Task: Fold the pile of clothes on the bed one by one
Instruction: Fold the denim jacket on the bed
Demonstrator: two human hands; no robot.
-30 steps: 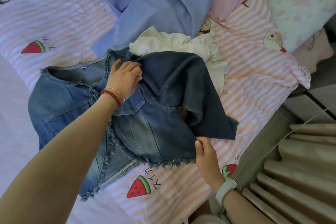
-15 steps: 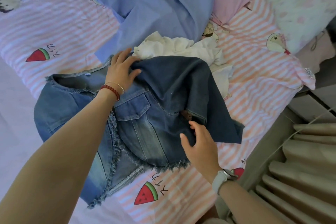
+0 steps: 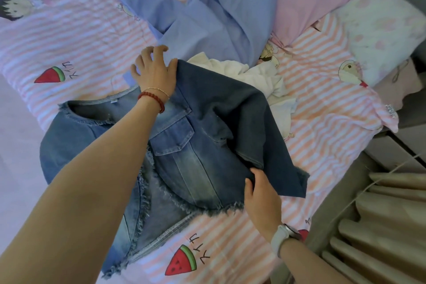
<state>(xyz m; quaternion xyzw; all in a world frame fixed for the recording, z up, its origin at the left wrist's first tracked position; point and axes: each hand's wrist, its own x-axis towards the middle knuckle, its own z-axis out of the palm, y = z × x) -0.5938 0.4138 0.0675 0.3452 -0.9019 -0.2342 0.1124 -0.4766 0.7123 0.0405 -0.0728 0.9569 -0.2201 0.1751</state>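
A frayed blue denim jacket (image 3: 179, 152) lies spread on the striped bedcover (image 3: 80, 37), its dark right sleeve (image 3: 249, 122) folded across the front. My left hand (image 3: 154, 74) rests at the jacket's far shoulder, fingers spread, thumb against the sleeve's top corner. My right hand (image 3: 260, 194) pinches the sleeve's lower edge near the frayed hem. Behind the jacket lie a crumpled white garment (image 3: 253, 76), a light blue shirt (image 3: 214, 18) and a pink garment (image 3: 309, 5).
A white fluffy pillow (image 3: 382, 37) sits at the far right of the bed. The bed's right edge drops to a grey ledge (image 3: 345, 191) and beige pleated curtains (image 3: 387, 226).
My left hand slid up from the jacket's chest to its far shoulder corner. My right hand moved right along the sleeve's lower edge and took hold of it.
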